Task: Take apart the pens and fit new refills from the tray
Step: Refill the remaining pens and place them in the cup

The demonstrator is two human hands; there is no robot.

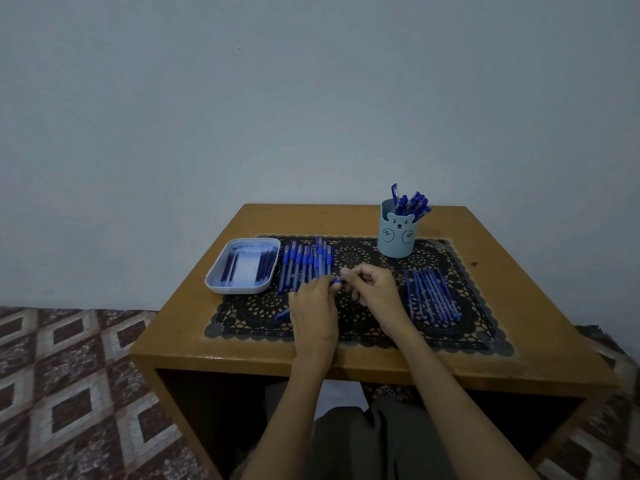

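My left hand (313, 306) grips a blue pen (283, 314) over the middle of the black lace mat; the pen's rear end sticks out below the hand and its front end shows at the fingertips. My right hand (369, 287) pinches that front end, fingers curled. A pale blue tray (221, 271) at the left holds several dark refills (265, 265). A row of blue pens (304, 263) lies beside the tray. Several loose refills (433, 297) lie on the mat's right side.
A light blue bear-face cup (396, 237) full of blue pens stands at the back right of the mat. The black lace mat (460, 334) covers most of the small wooden table (194, 320). Patterned floor tiles lie on either side.
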